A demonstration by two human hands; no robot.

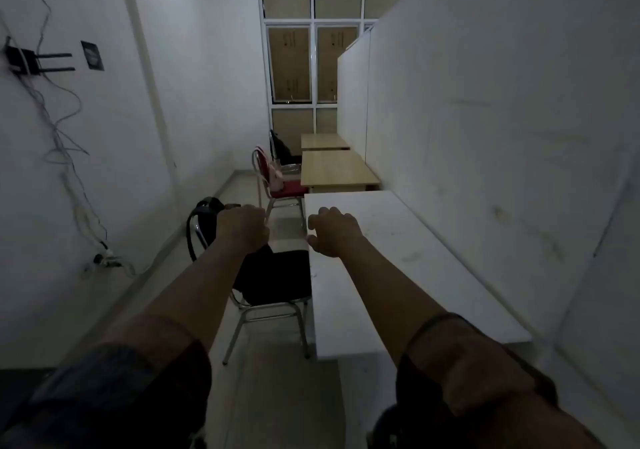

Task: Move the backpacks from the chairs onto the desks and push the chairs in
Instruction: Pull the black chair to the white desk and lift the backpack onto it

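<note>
A black backpack (pixel 258 270) sits on the nearest black chair (pixel 287 291), beside the white desk (pixel 408 268). My left hand (pixel 244 228) is closed in a fist on the backpack's top strap, above the chair's backrest. Over the desk's left edge, my right hand (pixel 332 232) hovers with loosely curled fingers and holds nothing. Further on, a pink backpack (pixel 277 175) rests on a red chair (pixel 289 190) beside a wooden desk (pixel 337 171). Behind that, another black backpack (pixel 281 149) sits on a chair by a second wooden desk (pixel 323 141).
The desks line a white partition (pixel 485 119) on the right. A narrow aisle runs between the chairs and the left wall, where a router (pixel 24 62) and hanging cables (pixel 65 143) are mounted. Windows (pixel 304 64) close the far end.
</note>
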